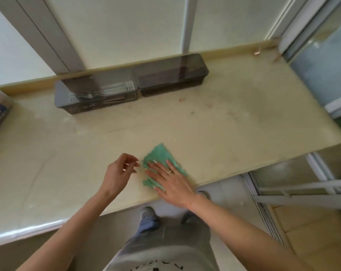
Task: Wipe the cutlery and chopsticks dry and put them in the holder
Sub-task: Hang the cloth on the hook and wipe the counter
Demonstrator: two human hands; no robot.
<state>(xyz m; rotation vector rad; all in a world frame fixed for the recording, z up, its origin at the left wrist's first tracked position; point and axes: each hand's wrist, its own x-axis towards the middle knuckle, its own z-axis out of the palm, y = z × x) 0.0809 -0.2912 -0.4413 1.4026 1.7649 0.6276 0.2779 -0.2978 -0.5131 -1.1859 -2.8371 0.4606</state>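
Right hand [170, 179] flat on green cloth [160, 155]; left hand [119, 171] curled beside.

Bare counter [214, 122] ahead of right hand [171, 180] to lidded holders [99, 92]; left hand [118, 173] just beside.

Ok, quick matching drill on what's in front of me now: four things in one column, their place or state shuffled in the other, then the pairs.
Things:
1. cloth
2. left holder
3. right holder
4. left hand

Place or state:
A. forks visible through its lid
B. empty, fingers curled, just left of the cloth
C. flat on the counter's near edge under the right hand
D. lid closed, contents too dark to make out

Pairs: 1-C, 2-A, 3-D, 4-B
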